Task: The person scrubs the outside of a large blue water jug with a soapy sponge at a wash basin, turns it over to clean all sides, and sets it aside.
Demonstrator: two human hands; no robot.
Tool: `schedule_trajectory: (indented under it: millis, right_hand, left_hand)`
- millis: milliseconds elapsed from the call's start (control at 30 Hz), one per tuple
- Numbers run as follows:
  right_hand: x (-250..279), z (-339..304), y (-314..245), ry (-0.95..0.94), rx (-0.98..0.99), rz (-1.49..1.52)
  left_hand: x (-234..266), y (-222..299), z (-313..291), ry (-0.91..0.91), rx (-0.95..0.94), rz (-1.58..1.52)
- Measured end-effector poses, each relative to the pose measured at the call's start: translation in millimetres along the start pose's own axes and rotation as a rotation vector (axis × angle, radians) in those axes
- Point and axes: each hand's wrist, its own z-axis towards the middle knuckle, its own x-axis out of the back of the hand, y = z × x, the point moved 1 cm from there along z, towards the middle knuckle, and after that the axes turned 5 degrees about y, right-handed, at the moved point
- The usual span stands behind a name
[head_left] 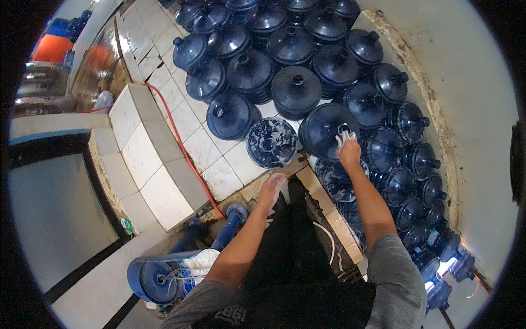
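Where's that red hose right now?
In the head view, the red hose lies left of centre, along the white tiled block's right side, down toward a blue pipe left of the left hand.

The jugs look like smooth, glossy plastic.

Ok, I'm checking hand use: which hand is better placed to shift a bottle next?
Likely the right hand: it touches the top of a blue bottle; the left hand is apart, nearest a white-streaked bottle.

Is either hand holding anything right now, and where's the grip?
The right hand appears to grip a blue jug at its neck. No held thing shows in the left hand.
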Motion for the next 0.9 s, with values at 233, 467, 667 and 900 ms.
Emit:
schedule_trajectory:
  millis: [233,467,667,900]
  right_hand:
    - [166.5,-15.8,-76.8,0.095,0.048,0.022]
    - [333.4,-61.1,-190.9,0.190,0.244,0.131]
    - [425.8,-92.1,-226.9,0.218,0.420,0.364]
    - [401.2,-106.0,-208.9,0.236,0.104,0.977]
  left_hand:
    - [-65.1,133.5,-63.8,-0.061,-0.487,0.594]
    - [-134.1,275.0,-145.0,-0.089,-1.104,0.635]
    - [-123.4,319.4,-216.5,-0.243,-0.997,0.417]
    - [-79.7,305.2,-280.5,0.143,-1.082,0.308]
